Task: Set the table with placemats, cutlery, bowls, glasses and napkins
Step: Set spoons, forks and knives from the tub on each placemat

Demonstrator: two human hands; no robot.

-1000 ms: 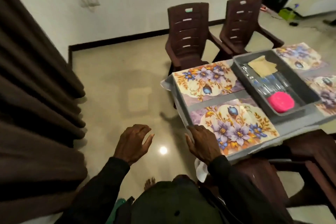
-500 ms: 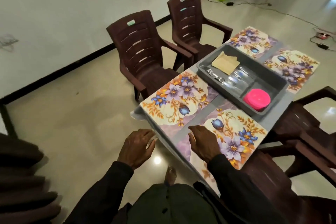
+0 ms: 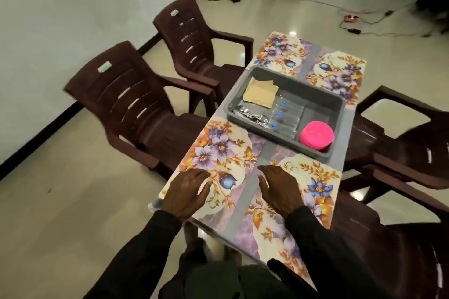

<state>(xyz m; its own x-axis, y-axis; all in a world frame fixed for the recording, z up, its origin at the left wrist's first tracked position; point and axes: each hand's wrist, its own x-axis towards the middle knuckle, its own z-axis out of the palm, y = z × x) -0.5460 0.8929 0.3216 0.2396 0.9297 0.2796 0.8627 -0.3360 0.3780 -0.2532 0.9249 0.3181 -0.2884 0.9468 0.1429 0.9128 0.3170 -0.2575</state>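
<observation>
- The table [image 3: 268, 153] is a small grey-topped one with dark brown plastic armchairs around it: two on the left side [image 3: 136, 104] and more on the right [image 3: 401, 143].
- Four floral placemats are down, one at each corner: near-left [image 3: 223, 153], near-right [image 3: 313, 177], far-left [image 3: 277, 51] and far-right [image 3: 340, 73]. The placemat step looks done, and no place has anything else on it yet.
- A grey plastic tray [image 3: 315, 104] sits mid-table between the two pairs of mats and holds everything else the task needs.
- The left hand [image 3: 188, 192] is spread over the near-left mat and the right hand [image 3: 281, 189] over the near-right one. Both have loose, parted fingers and hold nothing. I cannot tell whether they press on the mats or hang just above them.
- A stack of pink bowls [image 3: 316, 137] stands in the tray's near-right corner.
- Tan napkins [image 3: 260, 92] lie in the far-left corner.
- Clear glasses [image 3: 286, 114] lie on their sides along the middle.
- Metal cutlery [image 3: 252, 115] lies against the left wall, beside the glasses.
- The next move is probably a forward reach into the tray. The bowls are nearest the right hand, and the top one would have to be lifted off the stack alone.
</observation>
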